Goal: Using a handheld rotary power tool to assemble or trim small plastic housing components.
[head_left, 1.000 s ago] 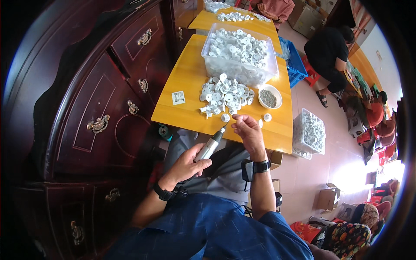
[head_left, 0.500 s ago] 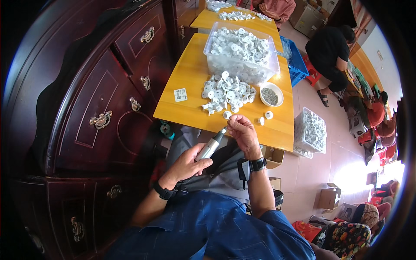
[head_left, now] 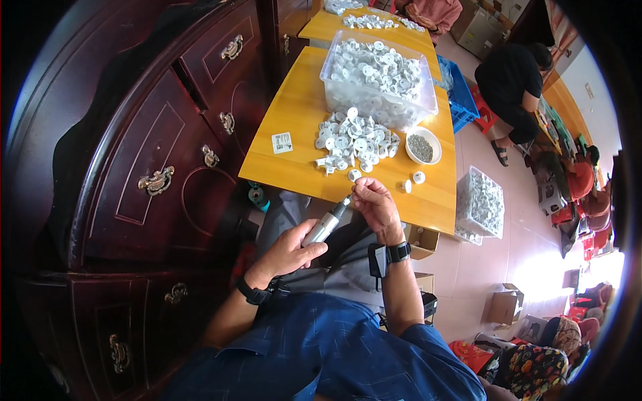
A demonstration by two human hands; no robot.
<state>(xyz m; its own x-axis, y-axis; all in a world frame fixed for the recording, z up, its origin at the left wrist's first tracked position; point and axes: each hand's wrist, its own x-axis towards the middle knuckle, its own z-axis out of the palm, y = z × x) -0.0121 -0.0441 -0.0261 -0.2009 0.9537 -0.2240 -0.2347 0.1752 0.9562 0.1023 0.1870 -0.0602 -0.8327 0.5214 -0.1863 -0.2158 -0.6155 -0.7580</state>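
Note:
My left hand is wrapped round a silver and black electric screwdriver, which points up and to the right. Its tip meets the fingertips of my right hand. Those fingers are pinched together at the table's near edge, on something too small to make out. Just beyond them lies one round white plastic part, and two more sit to the right. A heap of similar white parts covers the middle of the table. Beside it stands a white bowl holding many small metal pieces, apparently screws.
Behind the heap stands a clear plastic bin full of white parts. A printed label lies on the wooden table. Dark cabinets line the left. Another filled bin is on the floor at right. Other people sit farther off.
The view has shifted slightly, so the table and its contents appear a little farther right. Both hands and the screwdriver keep nearly the same pose, tip at the right fingertips.

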